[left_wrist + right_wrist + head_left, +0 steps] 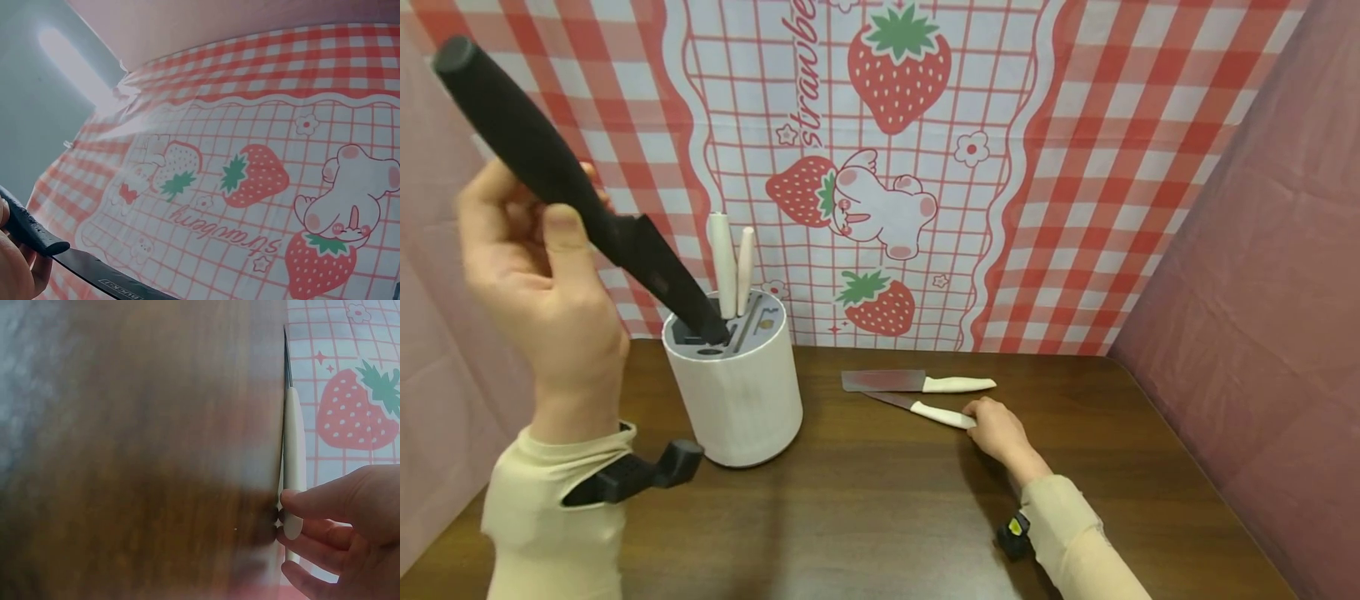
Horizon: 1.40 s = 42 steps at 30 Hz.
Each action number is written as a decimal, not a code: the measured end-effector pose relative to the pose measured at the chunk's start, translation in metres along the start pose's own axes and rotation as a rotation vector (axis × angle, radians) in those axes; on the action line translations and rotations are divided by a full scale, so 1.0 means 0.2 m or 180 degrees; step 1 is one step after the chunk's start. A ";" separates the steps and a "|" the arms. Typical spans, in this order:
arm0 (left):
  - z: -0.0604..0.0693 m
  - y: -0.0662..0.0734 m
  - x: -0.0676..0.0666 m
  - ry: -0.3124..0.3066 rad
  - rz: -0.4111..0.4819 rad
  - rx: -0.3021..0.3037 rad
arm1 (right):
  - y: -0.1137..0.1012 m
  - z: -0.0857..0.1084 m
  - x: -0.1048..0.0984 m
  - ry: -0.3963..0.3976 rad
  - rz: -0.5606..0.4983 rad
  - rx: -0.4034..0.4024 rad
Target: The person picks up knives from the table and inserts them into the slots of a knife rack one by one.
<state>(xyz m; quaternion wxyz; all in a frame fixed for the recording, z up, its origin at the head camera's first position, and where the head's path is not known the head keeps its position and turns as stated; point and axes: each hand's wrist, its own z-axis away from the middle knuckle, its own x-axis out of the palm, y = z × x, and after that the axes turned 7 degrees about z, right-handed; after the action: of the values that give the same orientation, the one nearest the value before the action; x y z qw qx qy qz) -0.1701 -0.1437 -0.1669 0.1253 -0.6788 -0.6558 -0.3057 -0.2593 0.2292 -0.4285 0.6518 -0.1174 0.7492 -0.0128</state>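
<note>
My left hand [553, 292] grips a black-handled knife [535, 146] by its handle, which slants up to the left. Its dark blade [115, 280] points down to the top of a white round knife block [741, 408]; how far the tip sits in a slot cannot be told. On the table at the right, my right hand [1000, 429] pinches the handle end of a small white-handled knife [942, 415]. In the right wrist view, thumb and fingers close round that white handle [294, 444]. Just behind lies a white-handled cleaver [883, 381].
Two white handles, one thicker [725, 267] and one thinner [745, 271], stand upright in the block. A strawberry-print cloth [898, 225] hangs behind the brown wooden table [865, 517]. Pink cloth walls [1247, 275] close off both sides.
</note>
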 end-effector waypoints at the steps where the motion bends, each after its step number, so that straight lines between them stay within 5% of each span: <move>1: 0.00 0.00 0.00 0.0020 -0.0007 -0.0004 | 0.00 0.00 0.00 -0.0006 -0.0010 0.0005; 15: 0.01 -0.04 -0.01 0.0110 0.0043 -0.0107 | 0.00 0.00 -0.01 -0.0007 -0.0061 0.0049; 34: 0.11 -0.15 -0.09 -0.0288 -0.0549 -0.0349 | 0.01 0.00 0.01 0.0012 -0.0106 0.0091; 42: 0.13 -0.21 -0.13 -0.0263 -0.0565 -0.0490 | 0.02 0.01 0.01 0.0019 -0.0105 0.0072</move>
<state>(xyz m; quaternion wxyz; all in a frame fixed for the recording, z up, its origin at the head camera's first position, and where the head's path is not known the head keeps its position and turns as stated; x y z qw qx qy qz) -0.2024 -0.1458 -0.2124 0.0181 -0.6377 -0.6925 -0.3367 -0.2585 0.2325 -0.4308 0.6505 -0.1223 0.7489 -0.0324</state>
